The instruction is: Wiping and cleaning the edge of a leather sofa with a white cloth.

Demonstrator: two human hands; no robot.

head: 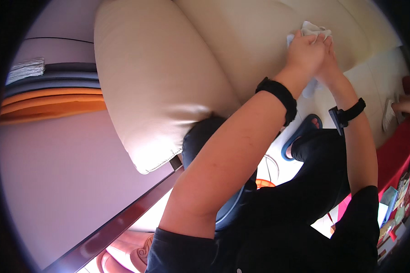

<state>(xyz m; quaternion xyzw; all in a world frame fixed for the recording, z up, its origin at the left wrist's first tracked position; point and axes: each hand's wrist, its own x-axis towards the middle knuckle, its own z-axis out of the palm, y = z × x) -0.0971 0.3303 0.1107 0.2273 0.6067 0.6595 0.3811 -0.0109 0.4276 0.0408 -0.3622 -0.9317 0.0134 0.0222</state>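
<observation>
A crumpled white cloth (312, 30) lies against the beige leather seat (259, 37) of a sofa, near its front edge. My left hand (304, 53) is closed on the cloth from the left. Pressed close beside it, my right hand (329, 61) also has its fingers at the cloth. The hands overlap, so part of the cloth and some fingertips are hidden. Black bands circle both wrists, and the right wristband (353, 111) carries a dark flat piece. The padded sofa arm (153, 75) stands to the left of my hands.
Orange cloth (51, 104) and dark folded cloth lie left of the sofa by a pale wall. A dark red rail (123, 218) runs diagonally at lower left. A red-covered table (394, 153) with assorted items stands at right. Another person's foot (389, 114) shows at far right.
</observation>
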